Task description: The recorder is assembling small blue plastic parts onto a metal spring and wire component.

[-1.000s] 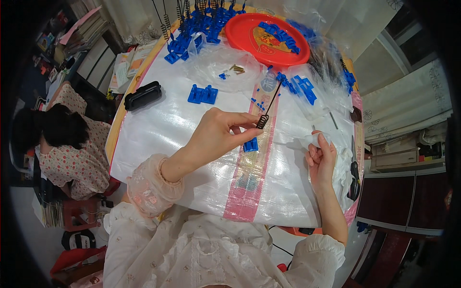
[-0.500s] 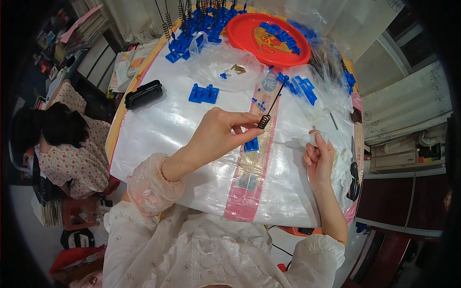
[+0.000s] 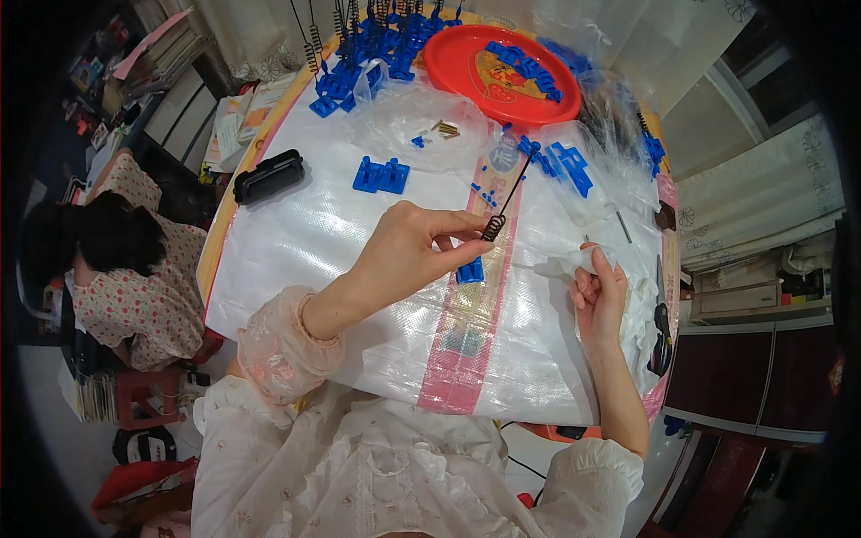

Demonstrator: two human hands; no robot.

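Note:
Pinched between the thumb and fingers of my left hand (image 3: 417, 240) is a black coil spring (image 3: 493, 228) with a long straight wire. The wire slants up to the right, with a small blue piece (image 3: 530, 148) at its far end. Just below those fingertips a blue plastic base (image 3: 470, 270) lies on the white sheet. My right hand (image 3: 603, 300) is closed on a small whitish, translucent thing (image 3: 578, 260) with a thin tip, partly hidden by the fingers. Two more blue bases (image 3: 380, 176) sit together beyond my left hand.
A red tray (image 3: 448, 72) with blue parts stands at the back, beside many blue bases with springs (image 3: 381, 45). A clear bag (image 3: 404, 134) holds brass pins (image 3: 446, 129). Black scissors (image 3: 661, 341) lie at right, a black case (image 3: 269, 177) at left. Another person (image 3: 134, 269) sits far left.
My right hand has shifted very slightly to the right with the whitish thing. My left hand and the coil spring stay where they were.

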